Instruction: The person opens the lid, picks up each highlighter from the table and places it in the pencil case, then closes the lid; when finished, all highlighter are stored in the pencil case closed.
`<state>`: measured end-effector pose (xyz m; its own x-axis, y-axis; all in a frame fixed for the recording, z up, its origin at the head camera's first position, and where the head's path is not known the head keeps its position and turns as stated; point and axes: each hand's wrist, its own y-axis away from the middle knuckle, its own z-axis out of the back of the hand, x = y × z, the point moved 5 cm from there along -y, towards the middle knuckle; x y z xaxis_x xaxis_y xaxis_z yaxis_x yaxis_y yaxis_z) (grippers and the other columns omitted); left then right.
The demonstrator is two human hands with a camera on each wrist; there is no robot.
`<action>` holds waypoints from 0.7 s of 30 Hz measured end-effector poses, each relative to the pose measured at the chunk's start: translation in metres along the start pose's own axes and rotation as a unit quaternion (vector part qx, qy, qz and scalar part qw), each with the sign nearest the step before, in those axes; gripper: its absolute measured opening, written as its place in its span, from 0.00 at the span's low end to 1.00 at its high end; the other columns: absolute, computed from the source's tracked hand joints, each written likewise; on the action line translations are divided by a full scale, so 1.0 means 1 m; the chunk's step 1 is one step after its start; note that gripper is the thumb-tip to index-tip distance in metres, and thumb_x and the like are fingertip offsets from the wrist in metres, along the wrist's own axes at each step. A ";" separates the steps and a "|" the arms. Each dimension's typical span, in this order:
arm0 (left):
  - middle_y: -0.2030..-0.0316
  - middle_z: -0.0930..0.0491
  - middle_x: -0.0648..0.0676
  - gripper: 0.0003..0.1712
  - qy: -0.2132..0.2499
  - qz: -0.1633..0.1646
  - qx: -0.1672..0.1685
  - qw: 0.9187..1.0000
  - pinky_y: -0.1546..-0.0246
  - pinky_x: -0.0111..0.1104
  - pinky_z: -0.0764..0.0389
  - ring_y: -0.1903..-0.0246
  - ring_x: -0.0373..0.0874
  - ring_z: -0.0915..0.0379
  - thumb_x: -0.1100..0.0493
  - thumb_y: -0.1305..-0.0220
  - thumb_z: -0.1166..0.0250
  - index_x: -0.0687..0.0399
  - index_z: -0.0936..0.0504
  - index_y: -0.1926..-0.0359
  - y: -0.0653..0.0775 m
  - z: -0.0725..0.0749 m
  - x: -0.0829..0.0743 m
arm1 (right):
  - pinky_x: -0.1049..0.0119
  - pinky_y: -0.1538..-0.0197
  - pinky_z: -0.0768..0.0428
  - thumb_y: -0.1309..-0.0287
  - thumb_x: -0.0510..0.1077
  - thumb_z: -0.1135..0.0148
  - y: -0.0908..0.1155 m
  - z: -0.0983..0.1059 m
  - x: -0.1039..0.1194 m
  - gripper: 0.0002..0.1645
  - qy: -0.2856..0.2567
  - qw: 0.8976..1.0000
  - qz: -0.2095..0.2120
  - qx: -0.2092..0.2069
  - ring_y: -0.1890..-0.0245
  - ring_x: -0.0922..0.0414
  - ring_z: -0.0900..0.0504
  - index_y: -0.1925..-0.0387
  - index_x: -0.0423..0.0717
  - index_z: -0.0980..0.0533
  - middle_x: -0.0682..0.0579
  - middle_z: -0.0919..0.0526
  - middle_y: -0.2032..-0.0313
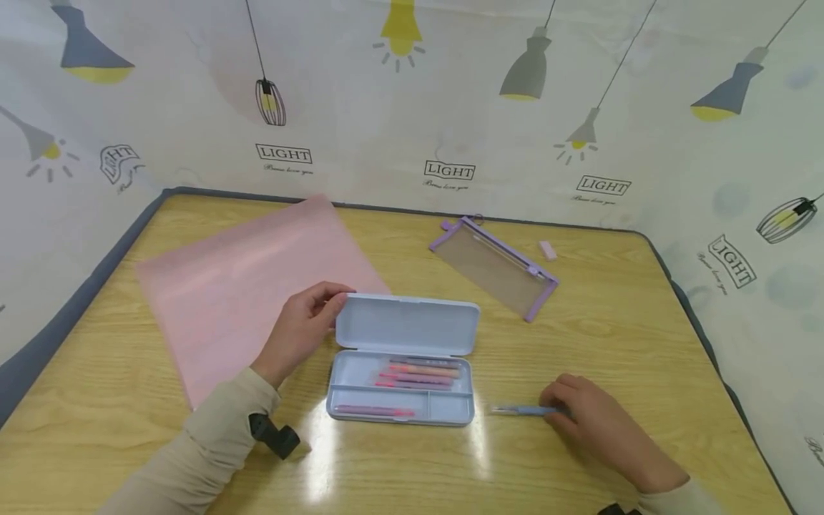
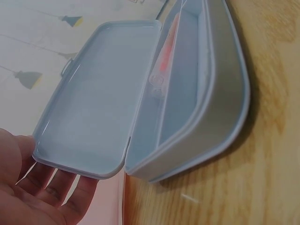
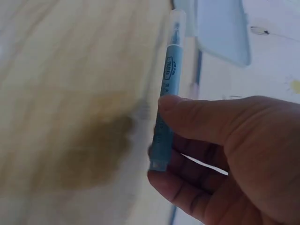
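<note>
A light blue pencil case (image 1: 450, 408) lies on the table with its lid (image 1: 407, 325) raised. My left hand (image 1: 300, 329) grips the lid's left corner, thumb at the edge and fingers behind it, as the left wrist view shows. Several pink and orange pens (image 1: 421, 373) lie in the long back compartment, and a purple-pink pen (image 1: 373, 410) is in the front left one. The small front right compartment holds nothing. To the right of the case, my right hand (image 1: 595, 422) pinches a blue pen (image 3: 171, 75) with a clear cap, its capped end towards the case.
A pink sheet (image 1: 257, 286) covers the table's left part. Behind the case to the right lie a mesh zip pouch (image 1: 492, 268) with purple edging and a small pale pink eraser (image 1: 547, 249). A lamp-printed cloth (image 1: 463, 107) hangs around the table (image 1: 644, 343).
</note>
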<state>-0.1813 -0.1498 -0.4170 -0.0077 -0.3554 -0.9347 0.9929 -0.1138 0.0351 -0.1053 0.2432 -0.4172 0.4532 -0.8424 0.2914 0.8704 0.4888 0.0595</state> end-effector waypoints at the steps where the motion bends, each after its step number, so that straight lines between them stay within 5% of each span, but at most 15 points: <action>1: 0.53 0.17 0.53 0.18 0.000 0.000 0.001 1.000 0.57 0.37 0.14 0.55 0.47 0.18 0.44 0.26 0.45 0.47 0.20 0.47 0.000 0.000 0.000 | 0.66 0.61 0.18 0.46 0.40 0.29 0.000 0.004 0.004 0.09 0.001 1.000 0.006 -0.006 0.64 0.66 0.22 0.66 0.55 0.19 0.65 0.21 0.66; 10: 0.53 0.17 0.53 0.18 -0.001 0.002 -0.003 1.000 0.56 0.39 0.14 0.54 0.46 0.19 0.44 0.26 0.45 0.47 0.20 0.47 0.000 0.001 0.001 | 0.69 0.60 0.17 0.41 0.39 0.32 -0.033 0.039 0.071 0.10 -0.007 0.991 0.113 -0.066 0.62 0.67 0.21 0.59 0.54 0.19 0.64 0.18 0.62; 15: 0.53 0.17 0.53 0.17 0.000 0.010 0.000 1.000 0.56 0.39 0.14 0.55 0.46 0.19 0.45 0.26 0.45 0.47 0.20 0.47 0.000 0.000 0.001 | 0.67 0.58 0.17 0.40 0.37 0.33 -0.064 0.033 0.109 0.09 0.001 0.979 0.195 -0.054 0.62 0.63 0.20 0.57 0.49 0.17 0.59 0.18 0.64; 21: 0.54 0.17 0.53 0.17 0.000 0.003 -0.002 1.000 0.58 0.38 0.14 0.56 0.46 0.19 0.45 0.26 0.45 0.47 0.20 0.47 0.000 0.001 0.001 | 0.67 0.59 0.19 0.42 0.38 0.31 -0.089 0.013 0.142 0.07 0.022 0.969 0.240 -0.060 0.67 0.62 0.22 0.61 0.50 0.15 0.58 0.20 0.69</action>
<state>-0.1812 -0.1506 -0.4174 -0.0021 -0.3551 -0.9348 0.9933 -0.1088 0.0391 -0.1208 0.0834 -0.3684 0.8166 -0.5348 0.2172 0.5724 0.7987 -0.1854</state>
